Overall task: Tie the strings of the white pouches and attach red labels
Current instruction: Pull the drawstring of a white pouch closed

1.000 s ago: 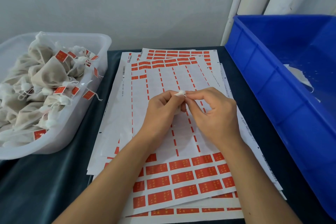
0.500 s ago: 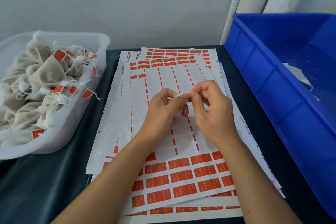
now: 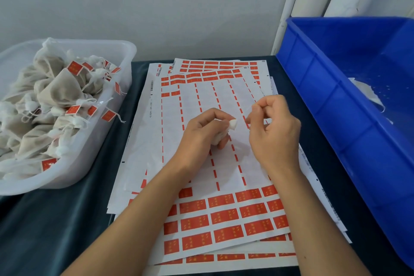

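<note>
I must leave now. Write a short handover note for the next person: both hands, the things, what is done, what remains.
Left hand grips one white pouch above the label sheets.
Right hand pinches what looks like its thin string, pulled to the right.
Done: labelled pouches fill the clear tub on the left.
Left: finish this knot, stick on a red label, drop it in the tub. The blue bin on the right looks nearly empty.

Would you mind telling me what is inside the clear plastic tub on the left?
The clear plastic tub holds a heap of white pouches with tied strings, several carrying red labels. What lies beneath the top layer, and the tub's bottom, is covered by the pile.
</note>
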